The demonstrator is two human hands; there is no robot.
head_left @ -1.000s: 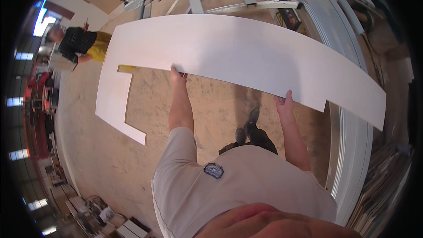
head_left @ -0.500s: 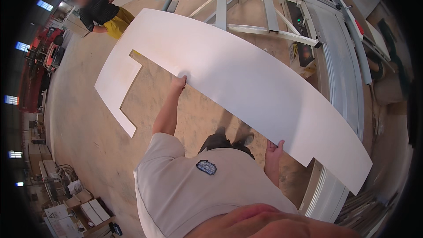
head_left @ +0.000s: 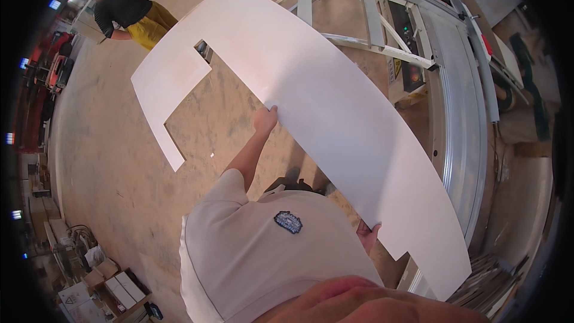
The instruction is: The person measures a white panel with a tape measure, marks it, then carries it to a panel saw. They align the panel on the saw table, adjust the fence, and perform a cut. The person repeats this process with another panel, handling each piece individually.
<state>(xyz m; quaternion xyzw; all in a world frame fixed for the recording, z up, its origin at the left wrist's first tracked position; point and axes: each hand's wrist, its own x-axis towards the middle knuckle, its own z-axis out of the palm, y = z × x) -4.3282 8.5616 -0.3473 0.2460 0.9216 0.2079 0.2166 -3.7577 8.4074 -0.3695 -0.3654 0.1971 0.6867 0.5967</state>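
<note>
Gripping the near edge of the white panel (head_left: 335, 119), mostly left of the metal rail (head_left: 465, 125), the left hand (head_left: 265, 119) and right hand (head_left: 368, 236) leave its curved edge unheld, so a quick turn could knock it against that rail.

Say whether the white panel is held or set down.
Held: left hand and right hand grip the white panel by its near edge.

Soft shadow (head_left: 344, 143) across white panel (head_left: 311, 93), blackened rim.
</note>
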